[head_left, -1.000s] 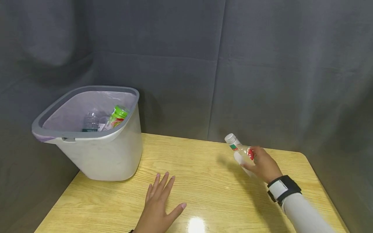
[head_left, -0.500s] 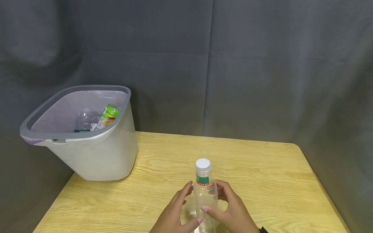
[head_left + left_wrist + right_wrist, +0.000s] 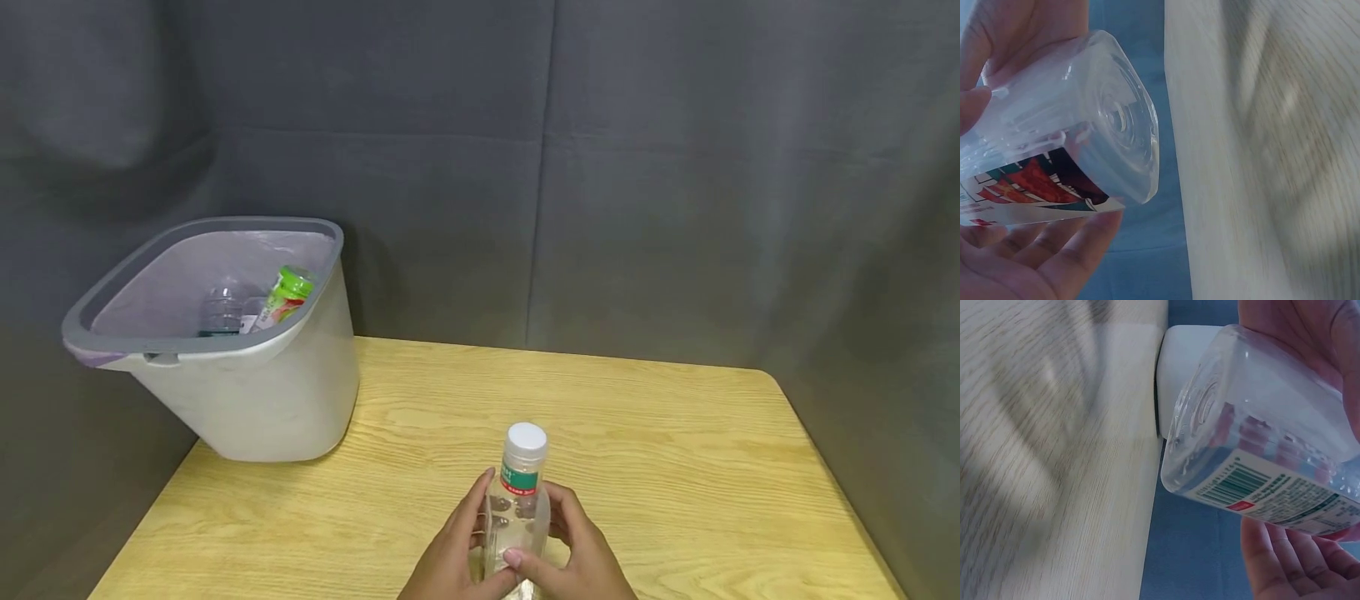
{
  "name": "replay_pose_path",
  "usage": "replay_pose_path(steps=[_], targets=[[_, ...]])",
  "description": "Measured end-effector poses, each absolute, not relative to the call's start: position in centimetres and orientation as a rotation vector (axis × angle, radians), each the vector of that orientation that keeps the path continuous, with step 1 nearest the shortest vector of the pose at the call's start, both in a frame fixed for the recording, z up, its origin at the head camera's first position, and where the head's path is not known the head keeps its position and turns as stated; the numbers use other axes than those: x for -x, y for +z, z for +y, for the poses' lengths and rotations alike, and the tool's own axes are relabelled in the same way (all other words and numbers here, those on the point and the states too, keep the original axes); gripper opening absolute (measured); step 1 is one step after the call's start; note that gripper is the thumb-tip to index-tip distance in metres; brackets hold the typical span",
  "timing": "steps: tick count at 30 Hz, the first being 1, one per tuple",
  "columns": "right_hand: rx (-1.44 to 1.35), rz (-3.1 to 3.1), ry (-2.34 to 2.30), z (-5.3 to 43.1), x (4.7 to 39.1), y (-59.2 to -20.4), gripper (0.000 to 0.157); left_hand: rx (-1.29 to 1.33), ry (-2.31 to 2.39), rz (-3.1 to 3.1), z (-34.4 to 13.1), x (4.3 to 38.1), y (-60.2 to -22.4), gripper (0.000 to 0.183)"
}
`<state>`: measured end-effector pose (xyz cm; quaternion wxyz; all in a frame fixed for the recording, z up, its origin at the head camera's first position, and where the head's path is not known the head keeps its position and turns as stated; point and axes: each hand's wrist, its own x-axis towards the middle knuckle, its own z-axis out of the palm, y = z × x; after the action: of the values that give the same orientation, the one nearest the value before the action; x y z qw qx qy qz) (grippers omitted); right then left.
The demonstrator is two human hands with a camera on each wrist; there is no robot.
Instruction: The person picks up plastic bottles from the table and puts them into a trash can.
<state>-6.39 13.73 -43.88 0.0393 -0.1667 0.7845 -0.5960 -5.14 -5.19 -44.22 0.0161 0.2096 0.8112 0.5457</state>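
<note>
A clear plastic bottle [image 3: 517,521] with a white cap and a green-and-red neck band stands nearly upright at the near middle of the head view. My left hand [image 3: 453,554] holds it from the left, and my right hand [image 3: 577,554] grips it from the right, its thumb across the front. The left wrist view shows the bottle [image 3: 1110,112] with its ridged base apart from the table and a dark, red-patterned label. On the bottle [image 3: 1260,381] in the right wrist view, a barcode label shows. Some fingers are hidden behind it.
A light grey bin [image 3: 258,400] with a darker rim and a liner stands at the table's left. Inside lie a clear bottle [image 3: 221,312] and a green-topped bottle [image 3: 287,296]. The wooden table [image 3: 652,450] meets a dark grey curtain [image 3: 675,208] behind.
My right hand has brought the bottle from the right side to the near middle and turned it upright. My left hand has moved right and now holds it too.
</note>
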Motion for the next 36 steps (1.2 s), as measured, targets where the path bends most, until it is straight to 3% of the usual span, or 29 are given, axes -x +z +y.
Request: replay_pose_path(steps=[9,15,28,31,36], targets=[[0.679,2.457,-1.792,14.0,6.5,-43.8,0.067,-0.590,1.743,2.489,-5.6,5.3,-43.5,0.090],[0.917,2.618,-1.778,15.0,7.2,-43.5,0.064,-0.451,1.740,2.600,-8.0,6.4,-40.5,0.095],[0.869,3.066,-1.238,19.0,8.0,-45.7,0.072,-0.712,1.667,3.319,-18.5,6.9,-21.4,0.102],[0.795,3.134,-1.132,19.8,8.1,-46.3,0.070,-0.574,1.595,3.455,-22.4,9.1,-18.7,0.095],[0.723,3.187,-1.052,20.4,8.2,-46.9,0.067,-0.113,1.108,3.582,-29.6,14.0,-16.4,0.087]])
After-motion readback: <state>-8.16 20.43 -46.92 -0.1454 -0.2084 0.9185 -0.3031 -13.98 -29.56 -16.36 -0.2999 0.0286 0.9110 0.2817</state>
